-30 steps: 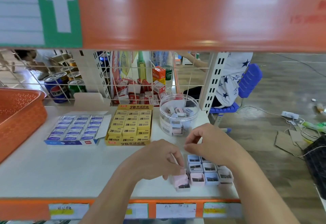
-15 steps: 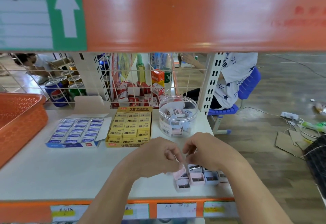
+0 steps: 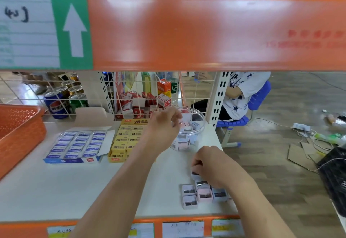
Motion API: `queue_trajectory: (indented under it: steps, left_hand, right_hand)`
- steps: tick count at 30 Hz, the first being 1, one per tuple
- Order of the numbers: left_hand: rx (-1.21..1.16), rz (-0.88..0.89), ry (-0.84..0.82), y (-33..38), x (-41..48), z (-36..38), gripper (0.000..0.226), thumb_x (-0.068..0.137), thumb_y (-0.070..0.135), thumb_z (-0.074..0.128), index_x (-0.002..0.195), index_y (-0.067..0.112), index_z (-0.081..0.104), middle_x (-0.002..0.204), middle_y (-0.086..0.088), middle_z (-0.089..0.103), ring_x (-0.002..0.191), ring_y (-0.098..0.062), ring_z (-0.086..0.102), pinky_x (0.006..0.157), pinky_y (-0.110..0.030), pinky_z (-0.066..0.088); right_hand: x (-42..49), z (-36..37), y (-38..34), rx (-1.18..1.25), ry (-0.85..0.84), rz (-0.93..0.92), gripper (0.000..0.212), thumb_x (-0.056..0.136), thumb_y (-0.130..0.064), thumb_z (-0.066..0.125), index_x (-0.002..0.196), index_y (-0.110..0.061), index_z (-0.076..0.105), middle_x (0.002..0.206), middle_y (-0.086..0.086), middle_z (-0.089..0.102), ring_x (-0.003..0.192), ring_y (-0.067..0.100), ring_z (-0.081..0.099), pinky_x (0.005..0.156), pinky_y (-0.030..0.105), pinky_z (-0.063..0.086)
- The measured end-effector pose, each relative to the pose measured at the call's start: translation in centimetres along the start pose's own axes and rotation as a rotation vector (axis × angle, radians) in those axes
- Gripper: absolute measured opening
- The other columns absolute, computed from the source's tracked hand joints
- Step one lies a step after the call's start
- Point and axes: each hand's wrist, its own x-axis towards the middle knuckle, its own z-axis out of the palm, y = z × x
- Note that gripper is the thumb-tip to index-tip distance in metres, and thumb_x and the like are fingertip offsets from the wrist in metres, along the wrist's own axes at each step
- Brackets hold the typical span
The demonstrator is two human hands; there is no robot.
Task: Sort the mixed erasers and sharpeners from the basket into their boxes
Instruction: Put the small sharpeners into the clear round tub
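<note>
**pencilcase_pete:** what changed in the last second? Both hands were huddled over the loose sharpeners point(image 3: 199, 194).

**shelfie22:** They've split up. The left hand point(image 3: 162, 128) went up and away to the clear tub point(image 3: 194, 125), and its fingertips are bunched right at the tub's mouth. Can't tell if the pink one it carried is still pinched or already dropped, it's too blurry. The right hand point(image 3: 210, 164) stayed low, fingers curled onto a sharpener point(image 3: 196, 173) directly beneath it. The rest of the pile sits just behind that hand, on the person's side.

**pencilcase_pete:** so one more sorted?

**shelfie22:** Looks like it — I'd guess only a handful left. The blue eraser box point(image 3: 74, 147) and yellow eraser box point(image 3: 121, 140), off to the left of the left hand, already look full.
</note>
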Motion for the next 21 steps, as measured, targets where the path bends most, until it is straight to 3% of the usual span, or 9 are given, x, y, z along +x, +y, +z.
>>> queue_trajectory:
  steps: [3,6,9,12,15,17,21]
  left_hand:
    - [-0.013,-0.027,0.016,-0.7,-0.3,0.5,0.017,0.089,0.019,0.062,0.087,0.035,0.055,0.082,0.023,0.057,0.066,0.006,0.05,0.059,-0.013,0.04]
    - [-0.051,-0.048,0.063,-1.1,-0.8,0.1,0.008,0.089,0.022,0.062,0.09,0.03,0.061,0.083,0.019,0.06,0.06,0.003,0.049,0.052,-0.006,0.039]
    - [-0.104,-0.076,0.073,-1.7,-1.7,-0.5,0.006,0.088,0.024,0.063,0.087,0.029,0.062,0.08,0.015,0.06,0.058,0.001,0.048,0.049,-0.006,0.038]
    - [-0.164,-0.068,0.036,-2.1,-3.1,-1.0,0.009,0.085,0.02,0.067,0.079,0.027,0.064,0.071,0.014,0.06,0.056,0.002,0.049,0.049,-0.012,0.041]
    - [-0.131,-0.104,-0.102,-2.7,-4.5,-1.2,0.012,0.083,0.022,0.068,0.073,0.029,0.065,0.067,0.012,0.061,0.055,-0.003,0.051,0.05,-0.025,0.048]
    - [-0.127,-0.147,-0.242,-2.8,-5.3,-1.2,0.009,0.082,0.026,0.068,0.074,0.027,0.066,0.068,0.011,0.062,0.055,-0.006,0.052,0.048,-0.021,0.044]
    - [-0.102,-0.134,-0.484,-2.5,-6.5,-0.8,0.013,0.082,0.036,0.07,0.082,0.024,0.069,0.078,0.008,0.068,0.073,-0.015,0.065,0.063,-0.027,0.054]
  right_hand:
    - [0.1,-0.1,0.0,0.004,0.039,-0.019,0.017,0.091,-0.013,0.051,0.09,-0.018,0.067,0.084,0.001,0.062,0.066,0.016,0.056,0.061,0.025,0.047]
    - [0.4,0.0,0.1,0.018,0.041,-0.008,0.019,0.093,-0.013,0.049,0.098,-0.021,0.066,0.098,0.001,0.066,0.082,0.017,0.063,0.071,0.029,0.054]
    - [0.6,0.0,0.2,0.074,0.027,0.01,0.017,0.093,-0.014,0.05,0.097,-0.022,0.065,0.095,0.0,0.065,0.078,0.015,0.063,0.068,0.028,0.054]
    - [0.9,-0.6,0.1,0.138,0.022,-0.053,0.015,0.093,-0.015,0.053,0.096,-0.02,0.067,0.084,-0.007,0.063,0.068,0.004,0.058,0.06,0.017,0.049]
    - [1.4,-1.5,-0.3,0.29,0.068,-0.159,0.014,0.091,-0.014,0.058,0.081,-0.016,0.069,0.075,-0.006,0.065,0.063,0.004,0.054,0.066,0.022,0.049]
    - [2.1,-2.0,-0.8,0.473,0.173,-0.19,0.017,0.089,-0.014,0.061,0.073,-0.016,0.067,0.07,-0.006,0.064,0.065,0.005,0.053,0.069,0.024,0.048]
    - [4.1,-2.5,-1.5,0.708,0.485,-0.102,0.01,0.089,-0.02,0.063,0.082,-0.026,0.065,0.081,-0.011,0.064,0.079,0.008,0.058,0.074,0.026,0.046]
